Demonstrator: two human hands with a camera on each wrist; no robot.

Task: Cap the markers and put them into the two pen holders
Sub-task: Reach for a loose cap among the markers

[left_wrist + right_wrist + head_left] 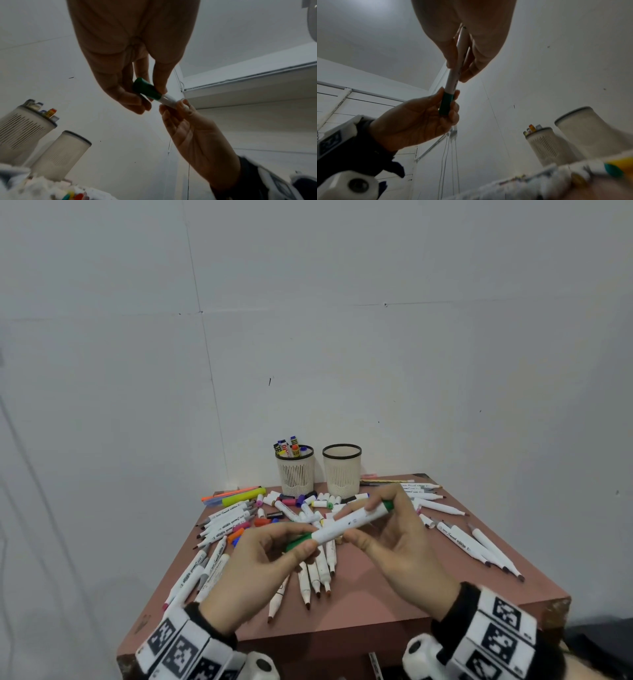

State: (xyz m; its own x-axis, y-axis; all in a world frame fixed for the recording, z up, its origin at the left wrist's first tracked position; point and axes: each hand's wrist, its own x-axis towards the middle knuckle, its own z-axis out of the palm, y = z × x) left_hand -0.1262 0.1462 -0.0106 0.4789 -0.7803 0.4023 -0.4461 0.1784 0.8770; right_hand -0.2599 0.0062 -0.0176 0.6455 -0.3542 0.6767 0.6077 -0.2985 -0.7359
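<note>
Just started: most markers are not capped yet.

Left hand (pixel 260 556) pinches the green cap (pixel 298 541); right hand (pixel 394 537) grips the white marker (pixel 346 525) above the table (pixel 411 594). Far off, left holder (pixel 295 470) has a few, right holder (pixel 342 470) looks empty.

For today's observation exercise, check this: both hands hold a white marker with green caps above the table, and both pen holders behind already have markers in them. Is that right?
Not quite. Only the left pen holder has markers; the right pen holder looks empty in the head view. The rest stands: the left hand and right hand hold the green-capped marker above the table.
</note>
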